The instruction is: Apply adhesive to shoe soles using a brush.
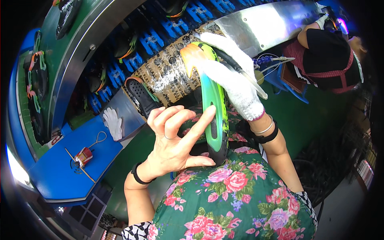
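A green and yellow clog (pixel 213 94) with a black-edged sole and an orange strap stands on end above my floral apron (pixel 224 200). My bare left hand (pixel 174 138) is at its lower end: the index fingertip presses its side and the thumb touches the heel, while the other fingers curl loosely in the air. Around its upper end closes my right hand (pixel 236 78), in a white knit glove. A slim dark tool (pixel 230 60) with a pale, see-through end also lies in that hand, pointing down to the right. The gloved fingertips are partly hidden.
A black clog (pixel 140 92) rests by a taped cardboard-wrapped bench (pixel 164 74). Beyond it runs a conveyor with blue holders (pixel 150 42). At left, a blue table (pixel 60 168) carries a red container (pixel 84 156); a white glove (pixel 113 123) lies nearby. Another person (pixel 324 60) works at right.
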A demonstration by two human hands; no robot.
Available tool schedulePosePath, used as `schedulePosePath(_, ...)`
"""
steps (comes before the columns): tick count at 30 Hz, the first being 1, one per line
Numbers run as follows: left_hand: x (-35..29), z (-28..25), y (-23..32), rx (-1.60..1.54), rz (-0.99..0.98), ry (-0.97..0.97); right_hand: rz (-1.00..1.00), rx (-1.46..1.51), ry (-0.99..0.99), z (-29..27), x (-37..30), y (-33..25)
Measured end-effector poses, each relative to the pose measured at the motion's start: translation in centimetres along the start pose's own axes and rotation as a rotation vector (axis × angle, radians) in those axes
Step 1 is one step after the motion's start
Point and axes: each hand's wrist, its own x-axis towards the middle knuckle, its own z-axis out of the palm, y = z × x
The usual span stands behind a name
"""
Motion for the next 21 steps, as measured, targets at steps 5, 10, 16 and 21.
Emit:
schedulePosePath(5,-0.9,-1.2,0.5,0.082,0.076,-0.016,-0.072,-0.152,-0.020,-0.4,0.1,0.7)
schedulePosePath(10,-1.7,-1.8,0.9,0.114,0.167,0.092,0.056,-0.037,-0.013,0.1,0.2,-0.4)
schedulePosePath(16,-0.5,-1.7,0.4,0.204,0.105,0.001,0.040,-0.045,-0.009,0.3,0.4,-0.1)
schedulePosePath(21,0.3,-1.9,0.2,0.270,0.121,0.027,-0.048,-0.141,-0.025,0.3,0.6,0.0)
